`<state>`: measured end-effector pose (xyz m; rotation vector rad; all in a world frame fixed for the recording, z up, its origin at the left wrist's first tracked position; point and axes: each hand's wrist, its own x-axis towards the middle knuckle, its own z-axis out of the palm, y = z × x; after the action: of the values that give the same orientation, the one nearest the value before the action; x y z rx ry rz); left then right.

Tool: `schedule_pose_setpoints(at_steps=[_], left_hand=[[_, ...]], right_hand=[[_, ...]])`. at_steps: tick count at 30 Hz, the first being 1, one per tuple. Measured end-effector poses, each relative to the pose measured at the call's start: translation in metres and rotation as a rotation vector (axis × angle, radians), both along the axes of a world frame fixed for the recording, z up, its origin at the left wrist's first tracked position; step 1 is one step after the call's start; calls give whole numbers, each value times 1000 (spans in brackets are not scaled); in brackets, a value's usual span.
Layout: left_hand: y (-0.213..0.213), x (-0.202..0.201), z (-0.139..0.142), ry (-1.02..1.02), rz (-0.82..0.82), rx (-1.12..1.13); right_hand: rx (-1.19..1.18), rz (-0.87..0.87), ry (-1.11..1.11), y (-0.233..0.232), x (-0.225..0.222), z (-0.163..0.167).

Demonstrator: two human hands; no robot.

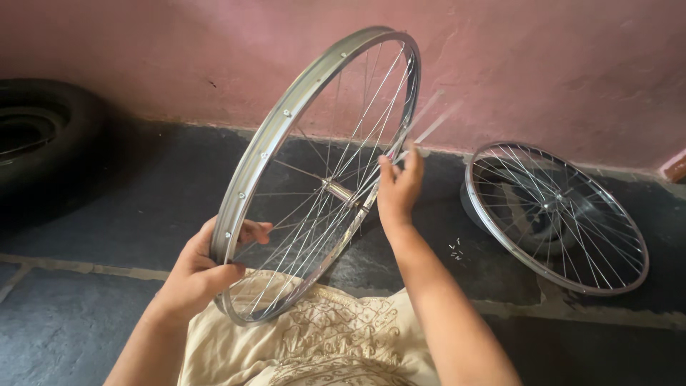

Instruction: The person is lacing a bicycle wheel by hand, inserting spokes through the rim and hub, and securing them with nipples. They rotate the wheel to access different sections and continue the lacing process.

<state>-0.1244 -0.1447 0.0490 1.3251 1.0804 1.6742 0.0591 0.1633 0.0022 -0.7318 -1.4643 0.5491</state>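
A silver bicycle wheel (314,171) stands tilted on the person's lap, over cream embroidered cloth (329,343), with a 2nd wheel (557,214) lying on the dark stone floor (107,214) against the pink wall and a black tyre (36,143) at far left. The left hand (200,275) is closed around the lower rim, steadying it, while the right hand (399,187) pinches loose spokes (429,121) beside the upper rim. The step in hand looks like spoke lacing, so the next move would call for guiding 1 spoke end into a rim hole while the rim stays steady.

Silver spoked bicycle wheel rim (266,146), upright and tilted, bottom edge on the lap.
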Motion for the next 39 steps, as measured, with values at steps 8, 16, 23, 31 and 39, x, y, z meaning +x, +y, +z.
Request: schedule_pose_setpoints(at_steps=[8, 16, 23, 31, 39], left_hand=[[4, 4, -4, -38, 8, 1], [4, 17, 0, -5, 50, -2], [4, 25, 1, 20, 64, -19], [2, 36, -5, 31, 59, -68], [9, 37, -33, 16, 17, 114]], right_hand=[[299, 286, 95, -73, 8, 2], [760, 391, -418, -107, 10, 24], [657, 190, -554, -133, 0, 42], [713, 103, -510, -130, -1, 44], [620, -88, -556, -107, 3, 47]])
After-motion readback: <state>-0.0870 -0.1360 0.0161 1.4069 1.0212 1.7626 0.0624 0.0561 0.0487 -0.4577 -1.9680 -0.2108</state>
